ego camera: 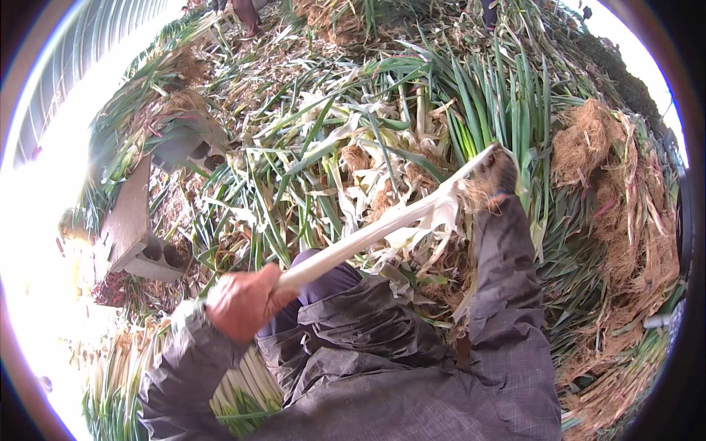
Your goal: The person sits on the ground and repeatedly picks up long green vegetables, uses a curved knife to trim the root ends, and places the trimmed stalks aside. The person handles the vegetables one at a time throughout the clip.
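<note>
A long green onion (375, 227) slants up to the right across my lap, its white shaft largely bare. My left hand (248, 300) is closed around its lower left part. At the upper right end, my right hand (501, 170), dark and apparently gloved, grips the onion by its end. Brown roots and pale torn skin (444, 215) hang beside that hand. Its fingers are partly hidden, so the exact hold is unclear. Just beyond stand the green leaves (485, 105) of other onions.
Peeled skins and leaf scraps (331, 171) cover the ground ahead. Rooted onions (618, 220) are heaped at right. White-shafted onions (248, 380) lie at lower left. A board (127, 215) rests by a concrete block (157, 259). Another person's leg (246, 16) shows at the top.
</note>
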